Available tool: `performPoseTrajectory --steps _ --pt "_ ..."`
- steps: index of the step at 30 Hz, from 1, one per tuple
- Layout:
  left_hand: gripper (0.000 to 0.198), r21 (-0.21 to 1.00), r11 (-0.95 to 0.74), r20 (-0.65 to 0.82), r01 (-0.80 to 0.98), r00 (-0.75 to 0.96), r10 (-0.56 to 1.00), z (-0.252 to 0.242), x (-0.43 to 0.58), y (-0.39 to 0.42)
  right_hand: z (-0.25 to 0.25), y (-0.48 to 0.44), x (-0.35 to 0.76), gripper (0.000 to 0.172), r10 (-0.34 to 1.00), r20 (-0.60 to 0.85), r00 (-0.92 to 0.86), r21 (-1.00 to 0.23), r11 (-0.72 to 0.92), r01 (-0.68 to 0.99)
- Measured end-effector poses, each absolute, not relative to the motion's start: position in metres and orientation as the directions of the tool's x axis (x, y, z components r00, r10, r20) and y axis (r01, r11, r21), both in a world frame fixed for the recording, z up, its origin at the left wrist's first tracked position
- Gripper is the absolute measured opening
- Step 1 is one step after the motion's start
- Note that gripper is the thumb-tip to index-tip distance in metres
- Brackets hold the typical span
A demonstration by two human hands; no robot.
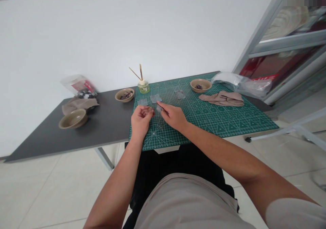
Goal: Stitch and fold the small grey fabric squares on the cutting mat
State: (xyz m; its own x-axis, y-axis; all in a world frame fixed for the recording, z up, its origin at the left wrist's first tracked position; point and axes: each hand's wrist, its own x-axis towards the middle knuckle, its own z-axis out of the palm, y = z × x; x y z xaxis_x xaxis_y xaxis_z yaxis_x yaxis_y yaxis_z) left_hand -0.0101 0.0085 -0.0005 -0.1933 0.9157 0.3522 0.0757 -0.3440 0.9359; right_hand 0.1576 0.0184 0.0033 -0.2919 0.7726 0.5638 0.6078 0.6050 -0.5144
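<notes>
My left hand [141, 120] hovers over the left part of the green cutting mat [216, 120], its fingers curled in with the tips together. Whatever they hold, if anything, is too small to make out. Beside it, my right hand [175, 116] has a small thin grey sheet [159, 109] between thumb and forefinger. Its fingertip is by the lower edge of a grey square [155, 98] on the mat. A second grey square [143, 102] is just beyond my left hand, and a creased grey square [180, 94] lies farther right.
Bowls with dark pieces stand left [124, 95] and right [201, 85]; another bowl [73, 119] is far left. A reed diffuser [143, 85] stands at the back. A brown cloth [221, 99], plastic bag [239, 83], second cloth [80, 104] and clear container [80, 86] lie around.
</notes>
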Motion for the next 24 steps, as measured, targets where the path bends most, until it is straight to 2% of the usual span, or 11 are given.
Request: performPoseTrajectory --steps 6,10,15,24 --pt "0.019 0.928 -0.300 0.334 0.221 -0.142 0.932 0.0035 -0.0096 0.0085 0.0038 0.0212 0.1587 0.039 0.758 0.613 -0.224 -0.580 0.624 0.524" --pt "0.017 0.923 -0.353 0.374 0.156 -0.141 0.917 0.0015 -0.0094 0.0097 0.0055 0.0202 0.1588 0.039 0.734 0.631 -0.251 -0.570 0.659 0.492" --pt "0.024 0.914 -0.360 0.385 0.185 -0.116 0.916 0.0009 -0.0102 0.0104 0.0056 0.0195 0.1595 0.039 0.701 0.637 -0.320 -0.549 0.704 0.451" --pt "0.022 0.944 -0.297 0.309 0.142 -0.067 0.949 -0.0011 -0.0131 0.0141 0.0040 0.0208 0.1583 0.031 0.693 0.646 -0.319 -0.547 0.712 0.440"
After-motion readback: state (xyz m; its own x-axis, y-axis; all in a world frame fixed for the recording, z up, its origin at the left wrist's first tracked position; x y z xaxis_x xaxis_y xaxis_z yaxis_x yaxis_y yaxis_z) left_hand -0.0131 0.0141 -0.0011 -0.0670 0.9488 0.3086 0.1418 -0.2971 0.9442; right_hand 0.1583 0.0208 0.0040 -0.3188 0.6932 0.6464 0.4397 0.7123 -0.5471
